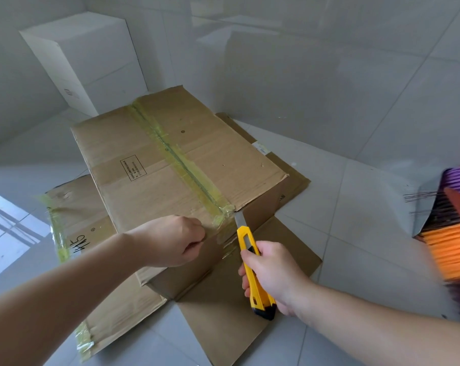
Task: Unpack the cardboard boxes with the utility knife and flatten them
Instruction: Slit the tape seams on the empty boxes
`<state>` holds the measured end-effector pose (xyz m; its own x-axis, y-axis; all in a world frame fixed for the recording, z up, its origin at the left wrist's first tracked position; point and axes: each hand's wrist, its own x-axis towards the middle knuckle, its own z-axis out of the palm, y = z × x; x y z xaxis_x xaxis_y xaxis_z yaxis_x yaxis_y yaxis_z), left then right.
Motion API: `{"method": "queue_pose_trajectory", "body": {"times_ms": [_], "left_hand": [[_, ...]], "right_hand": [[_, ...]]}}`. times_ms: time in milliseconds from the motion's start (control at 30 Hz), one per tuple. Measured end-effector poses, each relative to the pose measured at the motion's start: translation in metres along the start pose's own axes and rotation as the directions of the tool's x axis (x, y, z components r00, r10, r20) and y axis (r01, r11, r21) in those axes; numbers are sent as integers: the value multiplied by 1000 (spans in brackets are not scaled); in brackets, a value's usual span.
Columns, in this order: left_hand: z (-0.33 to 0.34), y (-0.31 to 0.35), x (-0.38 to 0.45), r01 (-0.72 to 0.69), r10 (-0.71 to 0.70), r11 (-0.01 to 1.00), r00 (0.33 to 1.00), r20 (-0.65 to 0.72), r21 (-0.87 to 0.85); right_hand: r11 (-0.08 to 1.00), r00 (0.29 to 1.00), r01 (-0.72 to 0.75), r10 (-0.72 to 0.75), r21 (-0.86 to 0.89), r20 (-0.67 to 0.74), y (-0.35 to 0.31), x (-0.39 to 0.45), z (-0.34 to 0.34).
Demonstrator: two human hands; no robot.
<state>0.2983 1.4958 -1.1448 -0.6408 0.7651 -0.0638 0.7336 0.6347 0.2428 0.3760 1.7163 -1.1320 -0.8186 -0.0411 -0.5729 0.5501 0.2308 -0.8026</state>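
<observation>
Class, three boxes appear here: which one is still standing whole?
The white box by the wall stands whole. The taped brown cardboard box lies collapsed atop the flattened brown cardboard on the floor.

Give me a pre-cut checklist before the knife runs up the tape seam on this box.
1. Blade out: ok, utility knife blade is extended.
2. Tip at the tape seam near end: ok.
3. Right hand grips the handle: ok.
4. Left hand beside the seam, off the forward cut line: ok.
5. Cardboard box steadied: ok, left hand at near edge.
6. Blade depth: cannot tell.
</observation>
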Motion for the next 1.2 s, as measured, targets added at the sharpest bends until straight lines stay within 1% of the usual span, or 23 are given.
{"method": "queue_pose_trajectory", "body": {"times_ms": [67,200,300,367,467,667,767,933,1100,1200], "left_hand": [[2,0,-1,-5,5,1000,1000,-7,-13],[3,-1,-1,-11,11,1000,1000,-27,0],[4,0,-2,-33,33,999,998,-62,0],[7,0,-4,-40,40,999,995,-88,5],[7,-2,-4,-45,45,999,991,-126,9],[9,0,-5,-61,60,998,984,-167,-2],[9,-1,-3,-58,57,998,983,-175,-2],[10,-1,-5,-68,65,998,978,-200,-10],[10,-3,-4,-66,65,998,977,-201,4],[10,-2,-4,-65,62,998,980,-188,-8]], "right_hand": [[1000,1000,-11,12,-30,15,0,-3,-4],[1000,1000,-16,16,26,18,-12,11,-9],[1000,999,-19,19,-12,28,-7,4,-6],[999,998,-45,46,-23,44,-8,-1,-12],[995,994,-91,88,44,69,-22,1,-23],[998,997,-61,61,-12,43,-16,-15,-14],[999,998,-46,46,-3,34,-20,-7,-11],[996,999,0,4,-91,45,-15,-12,-6],[990,998,42,-37,-133,42,-13,-6,-10],[978,995,79,-67,-193,69,-2,-7,-17]]}}
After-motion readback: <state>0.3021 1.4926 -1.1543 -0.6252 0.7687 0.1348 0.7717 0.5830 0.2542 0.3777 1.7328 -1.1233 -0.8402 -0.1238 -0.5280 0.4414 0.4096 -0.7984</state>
